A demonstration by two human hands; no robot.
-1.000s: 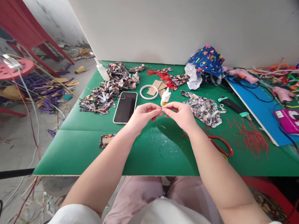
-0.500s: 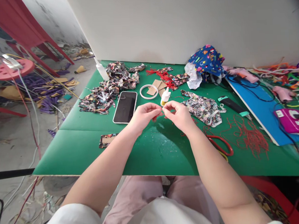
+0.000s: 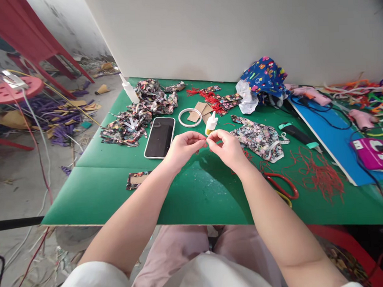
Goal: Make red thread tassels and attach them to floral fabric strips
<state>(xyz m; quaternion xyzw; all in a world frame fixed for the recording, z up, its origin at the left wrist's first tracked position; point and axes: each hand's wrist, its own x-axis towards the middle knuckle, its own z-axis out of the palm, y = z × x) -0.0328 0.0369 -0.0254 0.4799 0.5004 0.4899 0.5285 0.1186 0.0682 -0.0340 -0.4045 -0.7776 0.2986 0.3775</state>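
In the head view, the left hand point(image 3: 184, 149) and right hand point(image 3: 226, 147) meet above the green table point(image 3: 96, 192), fingers pinching a small red thread bundle point(image 3: 197, 152) between them, its ends hanging below the left. A glue bottle point(image 3: 211, 123) stands just beyond. Red tassels point(image 3: 214, 102) at the back look finished; the held bundle seems unfinished, its top hidden, and loose red threads point(image 3: 326, 176) at right appear unused.

Pretty bright, soft light, pale sheen on the table point(image 3: 76, 191) at left, darker shadow under the right hand point(image 3: 228, 148). Edges look stretched, top right corner's a dark blur.
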